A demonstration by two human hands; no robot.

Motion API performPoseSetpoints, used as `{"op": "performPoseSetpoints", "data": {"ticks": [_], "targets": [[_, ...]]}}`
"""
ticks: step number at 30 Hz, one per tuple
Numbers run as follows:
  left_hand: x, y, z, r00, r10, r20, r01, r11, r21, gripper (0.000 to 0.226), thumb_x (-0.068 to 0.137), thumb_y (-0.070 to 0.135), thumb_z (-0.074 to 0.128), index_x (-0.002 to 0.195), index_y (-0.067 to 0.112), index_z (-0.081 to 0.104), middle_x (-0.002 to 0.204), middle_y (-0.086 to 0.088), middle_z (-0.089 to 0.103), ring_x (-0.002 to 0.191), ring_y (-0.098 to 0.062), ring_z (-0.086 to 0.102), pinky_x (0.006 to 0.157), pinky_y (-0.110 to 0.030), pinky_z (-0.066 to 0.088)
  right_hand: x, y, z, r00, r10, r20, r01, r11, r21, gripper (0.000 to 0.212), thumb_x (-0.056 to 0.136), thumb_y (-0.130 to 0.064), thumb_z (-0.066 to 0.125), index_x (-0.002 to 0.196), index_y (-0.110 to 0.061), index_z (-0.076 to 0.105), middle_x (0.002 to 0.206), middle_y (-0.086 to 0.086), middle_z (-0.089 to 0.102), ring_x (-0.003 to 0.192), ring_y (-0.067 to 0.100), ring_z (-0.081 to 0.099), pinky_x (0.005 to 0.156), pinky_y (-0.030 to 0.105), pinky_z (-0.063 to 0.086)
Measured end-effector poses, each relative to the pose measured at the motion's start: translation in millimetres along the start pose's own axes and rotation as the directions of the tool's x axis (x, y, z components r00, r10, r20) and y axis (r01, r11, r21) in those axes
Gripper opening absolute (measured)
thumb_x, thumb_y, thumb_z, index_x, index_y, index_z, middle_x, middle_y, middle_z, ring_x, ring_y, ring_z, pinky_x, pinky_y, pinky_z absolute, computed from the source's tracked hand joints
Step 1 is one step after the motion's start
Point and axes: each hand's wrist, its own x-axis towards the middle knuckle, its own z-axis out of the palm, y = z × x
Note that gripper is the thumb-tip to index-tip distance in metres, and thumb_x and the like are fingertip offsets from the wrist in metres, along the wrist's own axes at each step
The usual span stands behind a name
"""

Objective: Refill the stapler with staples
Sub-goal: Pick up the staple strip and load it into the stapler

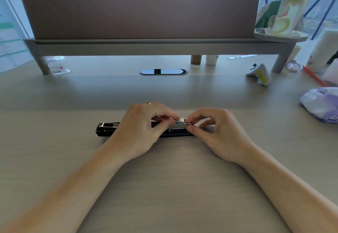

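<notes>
A black stapler [106, 130] lies opened flat on the desk, its long axis running left to right. Its metal staple channel [178, 126] shows between my hands. My left hand [144, 124] rests over the stapler's middle, thumb and forefinger pinching a small pale strip of staples [180, 120] at the channel. My right hand [215, 128] pinches the channel's right end with thumb and forefinger. The stapler's middle and right end are hidden under my hands.
A monitor riser [159, 46] spans the desk's far side above a cable grommet [163, 71]. A clear plastic jar [55, 65] stands at the left, a white game controller [259, 73] and a purple-wrapped packet [321, 104] at the right.
</notes>
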Motion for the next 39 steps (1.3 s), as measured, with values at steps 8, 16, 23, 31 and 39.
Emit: {"op": "performPoseSetpoints", "data": {"ticks": [8, 16, 23, 31, 39], "targets": [[0.0, -0.8, 0.3, 1.000, 0.000, -0.006, 0.000, 1.000, 0.011, 0.018, 0.091, 0.016, 0.076, 0.099, 0.028, 0.084, 0.092, 0.016, 0.080, 0.089, 0.001, 0.074, 0.082, -0.016, 0.057, 0.0, -1.6, -0.3, 1.000, -0.001, -0.003, 0.001, 1.000, -0.023, 0.008, 0.089, -0.022, 0.080, 0.090, -0.030, 0.080, 0.088, -0.009, 0.078, 0.076, 0.013, 0.071, 0.079, 0.029, 0.061], [0.5, -1.2, -0.4, 0.995, 0.087, 0.038, -0.091, 0.990, 0.109, 0.021, 0.091, 0.013, 0.075, 0.101, 0.029, 0.084, 0.096, 0.015, 0.079, 0.092, 0.000, 0.072, 0.084, -0.018, 0.053, 0.2, -2.3, -0.8, 1.000, -0.015, -0.001, 0.015, 1.000, 0.003, 0.010, 0.089, -0.019, 0.080, 0.089, -0.029, 0.081, 0.086, -0.008, 0.077, 0.072, 0.005, 0.068, 0.078, 0.024, 0.059], [-2.6, -0.7, -4.6, 0.995, 0.080, 0.060, -0.091, 0.971, 0.223, 0.011, 0.090, 0.027, 0.073, 0.100, 0.029, 0.076, 0.098, 0.017, 0.079, 0.077, 0.005, 0.069, 0.074, -0.017, 0.053, -0.7, -3.4, -1.5, 1.000, -0.031, -0.006, 0.031, 0.999, 0.027, 0.013, 0.087, -0.014, 0.081, 0.089, -0.027, 0.077, 0.088, -0.008, 0.078, 0.078, 0.003, 0.071, 0.076, 0.021, 0.057], [-1.7, -5.7, -4.9, 0.996, 0.075, 0.054, -0.086, 0.960, 0.265, 0.011, 0.084, 0.040, 0.069, 0.086, 0.029, 0.073, 0.081, 0.012, 0.076, 0.072, -0.014, 0.071, 0.073, -0.036, 0.055, 0.4, 0.0, -0.7, 0.998, -0.055, -0.030, 0.056, 0.997, 0.046, 0.017, 0.084, -0.015, 0.084, 0.087, -0.026, 0.071, 0.090, -0.006, 0.078, 0.089, 0.015, 0.074, 0.080, 0.038, 0.062], [-1.8, -3.6, -2.5, 0.995, 0.087, 0.052, -0.098, 0.959, 0.265, 0.005, 0.085, 0.031, 0.077, 0.089, 0.028, 0.076, 0.084, 0.013, 0.077, 0.080, -0.010, 0.070, 0.078, -0.036, 0.055, 1.9, 2.3, -0.3, 0.998, -0.065, -0.026, 0.065, 0.997, 0.035, 0.017, 0.084, -0.015, 0.084, 0.089, -0.025, 0.071, 0.092, -0.005, 0.079, 0.091, 0.014, 0.075, 0.081, 0.038, 0.062]]}}
